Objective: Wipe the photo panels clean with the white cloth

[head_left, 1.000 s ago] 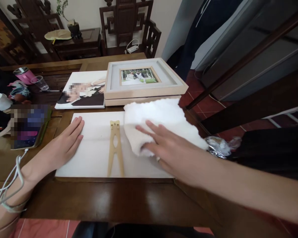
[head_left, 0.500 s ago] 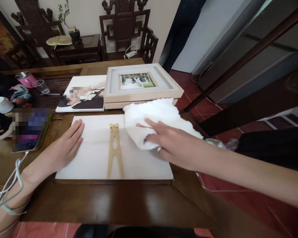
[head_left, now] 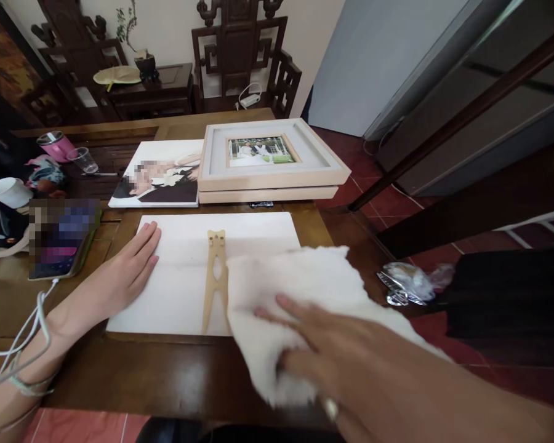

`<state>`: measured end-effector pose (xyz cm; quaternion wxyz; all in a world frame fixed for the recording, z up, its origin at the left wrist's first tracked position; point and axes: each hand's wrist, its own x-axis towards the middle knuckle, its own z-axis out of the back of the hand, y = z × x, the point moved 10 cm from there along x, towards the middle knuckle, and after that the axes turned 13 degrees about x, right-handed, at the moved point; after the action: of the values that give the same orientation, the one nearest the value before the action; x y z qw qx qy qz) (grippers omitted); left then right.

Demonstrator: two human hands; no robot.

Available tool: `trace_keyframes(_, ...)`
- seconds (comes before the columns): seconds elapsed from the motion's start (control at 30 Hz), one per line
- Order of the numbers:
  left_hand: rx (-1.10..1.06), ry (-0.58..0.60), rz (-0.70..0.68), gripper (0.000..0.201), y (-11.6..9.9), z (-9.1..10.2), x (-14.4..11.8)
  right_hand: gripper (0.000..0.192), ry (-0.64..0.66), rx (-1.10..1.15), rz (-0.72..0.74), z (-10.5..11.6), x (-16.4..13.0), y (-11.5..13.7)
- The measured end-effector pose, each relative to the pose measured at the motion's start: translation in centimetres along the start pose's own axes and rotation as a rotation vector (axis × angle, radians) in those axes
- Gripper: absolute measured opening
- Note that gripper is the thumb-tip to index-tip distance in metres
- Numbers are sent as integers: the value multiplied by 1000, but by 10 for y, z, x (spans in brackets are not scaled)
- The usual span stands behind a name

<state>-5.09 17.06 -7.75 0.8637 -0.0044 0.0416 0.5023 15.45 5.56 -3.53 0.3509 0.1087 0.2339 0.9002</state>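
A white rectangular panel [head_left: 180, 271] lies on the wooden table, with a tan A-shaped stand leg [head_left: 216, 246] on its face, hinged at the top by a small bracket. My left hand [head_left: 133, 264] rests flat on the panel's left edge, fingers stretched out and holding nothing. My right hand [head_left: 332, 344] presses a white fluffy cloth [head_left: 305, 271] down over the panel's lower right part and past its front edge. The cloth hides that corner and covers part of the stand leg's right foot.
Behind the panel lie a photo print [head_left: 166, 178] and light wooden picture frames [head_left: 272, 183] in a stack. To the left are a phone [head_left: 64, 240] with a white cable, a white cup [head_left: 10, 192], a clear plastic cup [head_left: 85, 161] and a pink mug [head_left: 55, 146]. A wrapped plastic bag [head_left: 409, 280] sits at right.
My right hand has drawn the cloth toward me, from the panel's upper right down over its front edge. The panel's upper right corner now shows. My left hand stays in place.
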Motion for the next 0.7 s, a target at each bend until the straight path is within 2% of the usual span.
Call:
trace_keyframes(0.1, 0, 5, 10, 59, 1, -1, -1, 44, 28, -13, -73, 14, 30, -32)
trace_keyframes(0.17, -2, 14, 17, 59, 2, -2, -1, 47, 21, -19, -106, 18, 49, -51)
trace_keyframes(0.27, -5, 9, 15, 59, 2, -1, -2, 50, 22, -32, -176, 12, 68, -66)
trace_keyframes(0.37, -4, -7, 9, 58, 0, 2, -1, 52, 89, -14, -142, -9, 71, -44)
trace_keyframes(0.43, -5, -13, 9, 58, -1, 3, 0, 40, 154, 53, -29, -27, 64, -11)
trace_keyframes(0.5, -6, -5, 13, 58, -1, 3, 0, 17, 164, 122, 123, -38, 52, 22)
trace_keyframes(0.57, -5, 4, 14, 58, 0, 1, 0, 25, 153, 137, 243, -41, 43, 43)
trace_keyframes(0.63, -4, 13, 10, 58, 0, -1, 1, 21, 176, 127, 292, -42, 43, 45)
trace_keyframes(0.7, -7, 18, 3, 58, 0, -2, 0, 17, 213, 101, 252, -39, 54, 30)
